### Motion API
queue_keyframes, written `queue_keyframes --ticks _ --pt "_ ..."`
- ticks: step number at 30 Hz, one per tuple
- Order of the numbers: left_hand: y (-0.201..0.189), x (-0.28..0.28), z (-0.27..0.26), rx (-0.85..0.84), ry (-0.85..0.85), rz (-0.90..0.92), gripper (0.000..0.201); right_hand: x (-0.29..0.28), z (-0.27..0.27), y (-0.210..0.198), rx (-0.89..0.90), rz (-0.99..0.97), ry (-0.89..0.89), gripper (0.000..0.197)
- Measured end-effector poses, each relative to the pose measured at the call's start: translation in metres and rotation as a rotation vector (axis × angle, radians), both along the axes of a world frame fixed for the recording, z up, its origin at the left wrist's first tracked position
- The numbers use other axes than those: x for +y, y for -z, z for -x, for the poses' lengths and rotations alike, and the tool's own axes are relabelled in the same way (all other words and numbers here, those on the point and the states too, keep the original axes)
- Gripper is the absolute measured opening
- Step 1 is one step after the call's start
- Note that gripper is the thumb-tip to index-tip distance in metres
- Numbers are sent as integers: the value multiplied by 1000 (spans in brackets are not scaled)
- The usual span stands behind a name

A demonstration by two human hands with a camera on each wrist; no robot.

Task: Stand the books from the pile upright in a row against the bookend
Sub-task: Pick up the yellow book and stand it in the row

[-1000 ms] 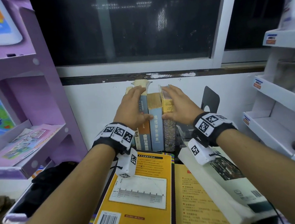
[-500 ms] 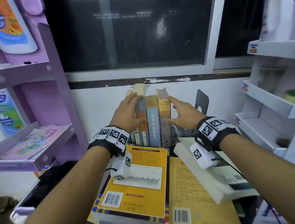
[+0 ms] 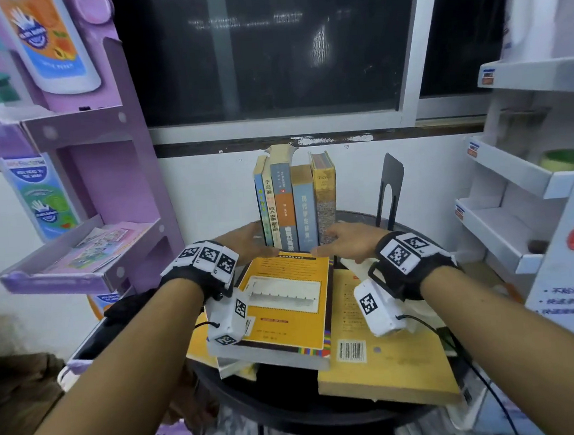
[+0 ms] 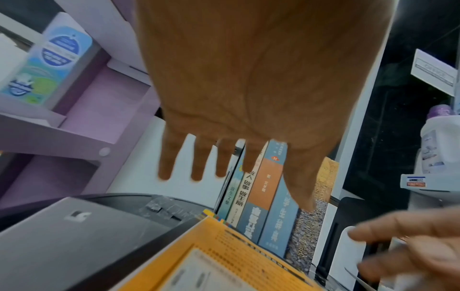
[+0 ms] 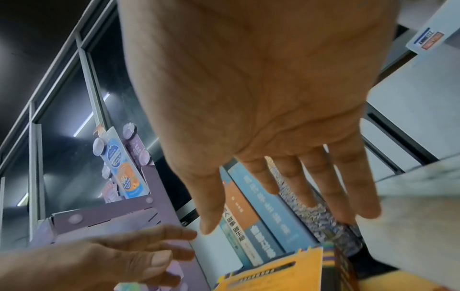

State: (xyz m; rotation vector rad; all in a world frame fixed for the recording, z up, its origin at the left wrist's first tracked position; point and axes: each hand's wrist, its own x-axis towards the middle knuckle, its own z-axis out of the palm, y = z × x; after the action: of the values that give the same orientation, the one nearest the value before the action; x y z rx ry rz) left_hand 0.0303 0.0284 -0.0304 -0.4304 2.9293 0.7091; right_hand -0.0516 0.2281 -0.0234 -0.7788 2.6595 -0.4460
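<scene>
Several books (image 3: pixel 294 199) stand upright in a row at the back of the round black table (image 3: pixel 328 416). A black bookend (image 3: pixel 391 185) stands to their right, with a gap between it and the row. My left hand (image 3: pixel 251 246) is low by the left foot of the row and my right hand (image 3: pixel 335 242) by the right foot. Both have straight, spread fingers and hold nothing. In the wrist views the left hand's fingers (image 4: pixel 199 167) and the right hand's fingers (image 5: pixel 298 187) hover in front of the spines. A yellow book (image 3: pixel 285 303) tops the pile just below both hands.
A second yellow book (image 3: pixel 386 360) lies flat at the right, and a white book (image 3: pixel 354 267) is partly hidden under my right wrist. A purple shelf unit (image 3: pixel 86 260) stands at the left and white shelves (image 3: pixel 517 199) at the right. A wall with a window is close behind the row.
Both hands have slid down from the upper part of the row to its foot, and they have let go of the books. The head view has pulled back.
</scene>
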Motion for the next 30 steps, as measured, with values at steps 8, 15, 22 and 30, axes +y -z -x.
queue_keyframes --ticks 8,15,22,30 --pt "12 1 -23 -242 -19 26 62 -5 -18 22 -116 -83 60 80" --pt "11 15 -35 -145 -21 -54 56 -11 -28 36 -108 -15 59 63" --pt "18 -2 -34 -147 -110 -165 64 -19 -25 45 -167 5 71 57" --pt "25 -10 -32 -100 -128 -237 51 -18 -31 47 -71 21 80 64"
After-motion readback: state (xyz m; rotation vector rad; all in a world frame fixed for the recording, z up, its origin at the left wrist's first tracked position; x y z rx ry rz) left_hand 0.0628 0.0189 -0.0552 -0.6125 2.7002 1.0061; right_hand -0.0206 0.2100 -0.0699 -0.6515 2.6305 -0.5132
